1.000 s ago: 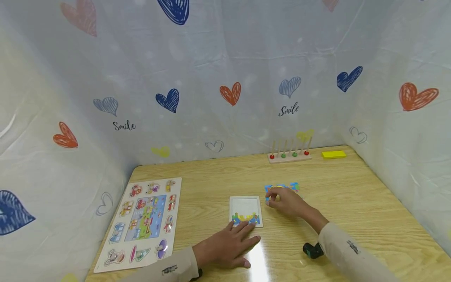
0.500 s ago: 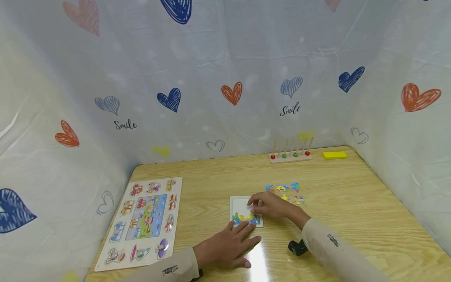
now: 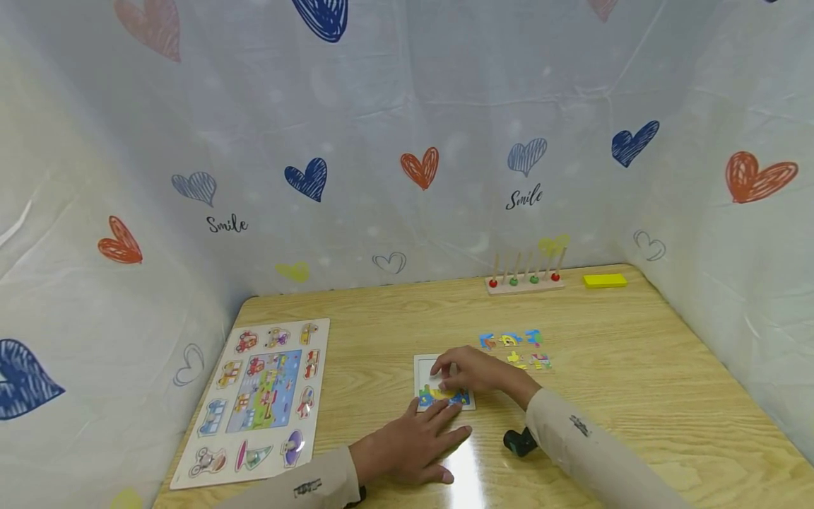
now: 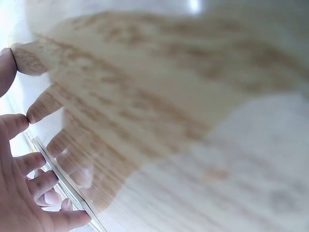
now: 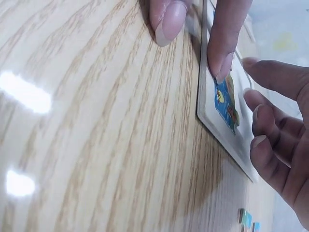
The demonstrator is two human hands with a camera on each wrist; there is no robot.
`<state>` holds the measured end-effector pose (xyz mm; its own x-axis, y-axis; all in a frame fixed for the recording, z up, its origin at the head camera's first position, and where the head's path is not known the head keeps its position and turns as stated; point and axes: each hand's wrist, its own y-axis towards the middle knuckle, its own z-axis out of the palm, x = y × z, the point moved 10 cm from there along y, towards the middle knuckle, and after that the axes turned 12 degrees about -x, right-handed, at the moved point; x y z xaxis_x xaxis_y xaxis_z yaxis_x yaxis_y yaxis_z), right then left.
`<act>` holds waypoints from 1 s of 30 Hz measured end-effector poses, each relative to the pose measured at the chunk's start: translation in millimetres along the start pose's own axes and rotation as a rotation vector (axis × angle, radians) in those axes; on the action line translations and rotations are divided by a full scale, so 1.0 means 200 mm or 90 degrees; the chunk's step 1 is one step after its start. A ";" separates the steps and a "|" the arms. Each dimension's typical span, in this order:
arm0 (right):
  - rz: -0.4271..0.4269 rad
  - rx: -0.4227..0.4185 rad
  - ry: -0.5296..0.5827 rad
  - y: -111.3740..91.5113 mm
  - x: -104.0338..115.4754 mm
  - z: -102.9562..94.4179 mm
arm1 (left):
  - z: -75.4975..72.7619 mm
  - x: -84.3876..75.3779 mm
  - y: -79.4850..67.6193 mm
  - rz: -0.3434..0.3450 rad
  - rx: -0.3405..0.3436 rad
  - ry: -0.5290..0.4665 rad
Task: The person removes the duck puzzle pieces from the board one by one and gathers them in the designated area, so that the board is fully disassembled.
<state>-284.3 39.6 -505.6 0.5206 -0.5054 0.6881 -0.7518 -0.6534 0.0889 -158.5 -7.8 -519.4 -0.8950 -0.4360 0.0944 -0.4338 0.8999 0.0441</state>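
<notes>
A small white-framed puzzle tray lies in front of me, with blue, green and yellow puzzle pieces along its near side. My left hand lies with fingers spread, fingertips at the tray's near edge; the left wrist view shows them on the rim. My right hand is over the tray, thumb and fingers curled around a puzzle piece mostly hidden by them. In the right wrist view, my right fingertips are close over the tray's surface, beside the assembled duck picture.
Several loose puzzle pieces lie right of and beyond the tray. A large picture board with vehicles occupies the left side. At the back stand a pegged bead rack and a yellow block. A heart-printed curtain surrounds the table.
My right hand has moved left and nearer, from the loose pieces to over the tray, taking one piece along. The left hand has stayed at the tray's edge.
</notes>
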 end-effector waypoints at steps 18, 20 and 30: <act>0.025 0.055 -0.029 0.03 0.03 0.06 | 0.00 0.01 0.00 -0.006 0.028 -0.015; 0.026 0.060 -0.033 0.04 0.03 0.06 | 0.00 0.01 0.00 -0.005 0.025 -0.013; 0.020 0.068 -0.019 0.04 0.04 0.08 | 0.01 0.01 0.00 -0.004 0.025 -0.003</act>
<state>-279.8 21.4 -509.7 0.5103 -0.5424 0.6674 -0.7212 -0.6926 -0.0115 -159.9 -8.1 -521.8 -0.8926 -0.4419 0.0895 -0.4433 0.8964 0.0054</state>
